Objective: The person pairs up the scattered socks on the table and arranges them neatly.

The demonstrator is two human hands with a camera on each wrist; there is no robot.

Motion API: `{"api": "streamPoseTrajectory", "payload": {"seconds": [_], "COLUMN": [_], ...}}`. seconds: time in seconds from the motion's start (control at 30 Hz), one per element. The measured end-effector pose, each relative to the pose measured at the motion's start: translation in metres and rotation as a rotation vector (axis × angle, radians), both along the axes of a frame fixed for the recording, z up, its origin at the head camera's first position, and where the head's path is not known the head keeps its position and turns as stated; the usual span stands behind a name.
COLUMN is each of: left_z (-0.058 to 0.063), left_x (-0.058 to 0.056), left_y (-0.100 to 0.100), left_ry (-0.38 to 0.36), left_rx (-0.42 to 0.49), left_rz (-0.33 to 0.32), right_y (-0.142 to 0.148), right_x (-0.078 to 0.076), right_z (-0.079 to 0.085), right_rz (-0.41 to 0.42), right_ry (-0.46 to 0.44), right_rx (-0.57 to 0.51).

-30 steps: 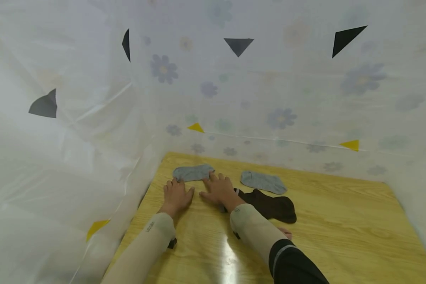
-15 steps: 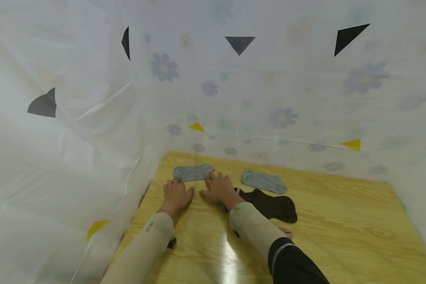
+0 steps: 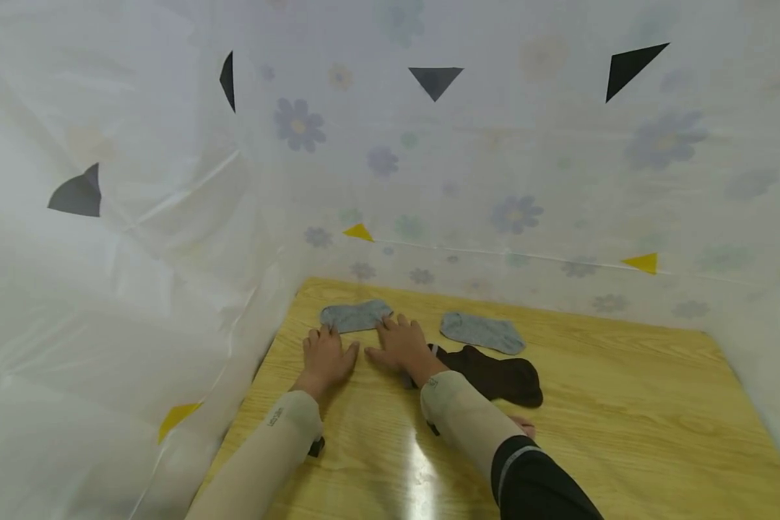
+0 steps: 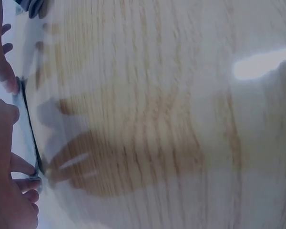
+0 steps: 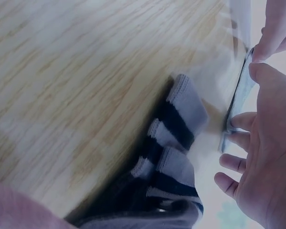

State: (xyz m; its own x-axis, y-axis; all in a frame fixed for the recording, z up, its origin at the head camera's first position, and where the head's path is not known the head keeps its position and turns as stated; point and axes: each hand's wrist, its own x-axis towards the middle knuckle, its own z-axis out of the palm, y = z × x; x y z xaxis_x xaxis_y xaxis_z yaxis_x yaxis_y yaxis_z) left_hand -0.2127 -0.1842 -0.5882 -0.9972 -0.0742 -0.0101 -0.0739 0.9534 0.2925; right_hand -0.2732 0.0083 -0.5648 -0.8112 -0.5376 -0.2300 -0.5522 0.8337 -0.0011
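Note:
A grey ankle sock (image 3: pixel 356 316) lies flat at the far left of the wooden table. My left hand (image 3: pixel 325 359) touches its left end with straightened fingertips, thumb spread to the side. At the sock's other end, the fingertips of my right hand (image 3: pixel 403 345) rest on it. Both thumbs stay off the cloth, pointing towards each other. In the right wrist view a dark sock with grey stripes (image 5: pixel 174 124) lies beside my right hand; in the head view my right wrist hides part of its striped end.
A second grey sock (image 3: pixel 482 333) lies to the right, behind the dark sock (image 3: pixel 503 379). Something pinkish (image 3: pixel 525 426) shows beside my right sleeve, mostly hidden. White flowered sheeting (image 3: pixel 513 159) walls the table (image 3: pixel 650 426) at the back and sides.
My left hand has shifted very slightly to the right, and the sock's left end with it. The right hand and the other socks look the same.

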Motion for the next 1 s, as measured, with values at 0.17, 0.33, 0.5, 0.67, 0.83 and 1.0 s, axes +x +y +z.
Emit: {"api": "streamPoseTrajectory", "payload": {"seconds": [0.17,0.33,0.5,0.67,0.83,1.0], "left_z": [0.006,0.013,0.02,0.023,0.027,0.033], "left_x": [-0.006,-0.011,-0.017,-0.026,-0.033,-0.041], "left_y": [0.006,0.011,0.019,0.027,0.038,0.052], "left_ry": [0.021,0.045,0.073,0.094,0.099,0.101], "left_rx": [0.026,0.032,0.019,0.019,0.023,0.06], "left_rz": [-0.028,-0.047,-0.067,-0.1,-0.135,-0.174], "right_y": [0.004,0.01,0.019,0.031,0.046,0.062], "right_x": [-0.002,-0.005,-0.009,-0.013,-0.016,-0.02], "right_z": [0.003,0.006,0.013,0.019,0.023,0.03], "right_rz": [-0.012,-0.025,-0.041,-0.08,-0.11,-0.166], "right_ry": [0.027,0.057,0.092,0.088,0.07,0.054], "right_rx": [0.013,0.008,-0.013,-0.048,-0.053,-0.068]}}
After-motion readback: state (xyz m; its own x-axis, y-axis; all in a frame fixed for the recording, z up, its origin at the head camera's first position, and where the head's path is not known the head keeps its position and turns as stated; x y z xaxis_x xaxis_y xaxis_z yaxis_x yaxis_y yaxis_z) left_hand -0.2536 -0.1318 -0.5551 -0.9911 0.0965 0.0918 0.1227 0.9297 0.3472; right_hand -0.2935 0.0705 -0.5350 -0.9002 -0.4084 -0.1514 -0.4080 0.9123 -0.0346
